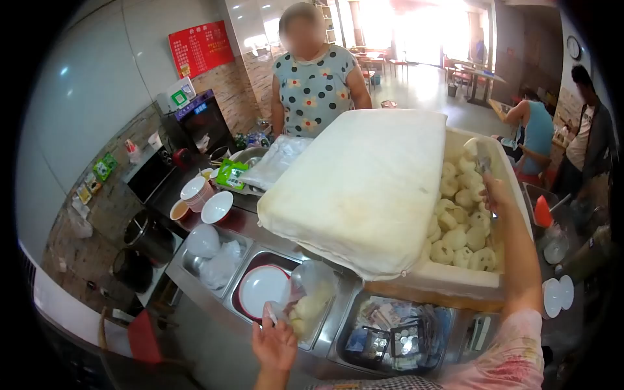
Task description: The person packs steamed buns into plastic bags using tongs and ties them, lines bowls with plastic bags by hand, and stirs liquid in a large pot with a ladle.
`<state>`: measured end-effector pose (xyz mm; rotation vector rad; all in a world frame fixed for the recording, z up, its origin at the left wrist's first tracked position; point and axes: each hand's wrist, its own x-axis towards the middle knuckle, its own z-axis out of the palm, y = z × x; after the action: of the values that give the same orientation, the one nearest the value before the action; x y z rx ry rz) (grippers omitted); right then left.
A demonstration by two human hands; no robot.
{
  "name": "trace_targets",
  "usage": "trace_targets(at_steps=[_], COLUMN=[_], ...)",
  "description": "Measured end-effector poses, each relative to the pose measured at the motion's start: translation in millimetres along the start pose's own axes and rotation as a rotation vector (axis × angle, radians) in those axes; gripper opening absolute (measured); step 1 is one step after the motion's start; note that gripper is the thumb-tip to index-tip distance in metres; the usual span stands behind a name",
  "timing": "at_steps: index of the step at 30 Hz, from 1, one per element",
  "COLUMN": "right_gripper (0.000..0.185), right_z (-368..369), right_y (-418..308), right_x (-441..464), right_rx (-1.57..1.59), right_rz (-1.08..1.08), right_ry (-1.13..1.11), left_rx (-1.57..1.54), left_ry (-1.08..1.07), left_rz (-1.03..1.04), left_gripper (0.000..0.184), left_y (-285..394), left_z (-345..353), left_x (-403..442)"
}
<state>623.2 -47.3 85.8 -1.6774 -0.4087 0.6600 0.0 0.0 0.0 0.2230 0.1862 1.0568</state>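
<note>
My right hand [495, 194] is closed around metal tongs [482, 158], which hold a pale bun [470, 148] at the far end of a large white box [513, 188]. Many round buns [458, 237] lie in the box, partly under a thick white cloth cover [364, 188]. At the lower middle, my left hand [274, 344] pinches the edge of a clear plastic bag [314, 286] with pale buns inside. The bag hangs over a metal tray beside a white plate with a red rim [263, 292].
A tray of banknotes and coins [396, 335] sits below the box. Bowls [216, 207], plastic bags [221, 263] and a green packet [232, 174] are on the left. A person [314, 91] stands across the counter; two others are at the right.
</note>
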Motion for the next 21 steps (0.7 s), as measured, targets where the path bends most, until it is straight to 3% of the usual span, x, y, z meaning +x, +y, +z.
trace_targets(at_steps=[2,4,8,11,15,21], right_gripper=[0.043,0.040,0.036,0.034,0.040,0.053], right_z=[-11.0,32.2,112.2,174.4,244.8,304.3], right_y=[-22.0,-49.0,-79.4,-73.5,-31.6,31.7], right_x=[-28.6,-94.4,-203.1,-264.2,-314.2,-334.3], right_rx=[0.096,0.099,-0.121,-0.524,-0.900,-1.496], right_rz=[-0.092,-0.185,-0.416,-0.501,-0.866,-0.749], right_ry=[-0.030,-0.078,-0.259,-0.397,-0.606,-0.820], left_rx=[0.055,0.029,-0.046,-0.038,-0.032,-0.037], left_ry=[0.113,0.037,-0.006,-0.123,-0.122,-0.165], left_rz=[0.005,-0.018,-0.060,-0.061,-0.093,-0.066], left_gripper=[0.057,0.057,0.062,0.067,0.077,0.078], left_y=[-14.4,26.2,27.0,35.7,29.3,36.7], left_z=[16.4,16.4,2.8,-4.2,-6.3,-16.5], left_x=[9.6,12.2,9.8,16.3,-9.8,-7.7])
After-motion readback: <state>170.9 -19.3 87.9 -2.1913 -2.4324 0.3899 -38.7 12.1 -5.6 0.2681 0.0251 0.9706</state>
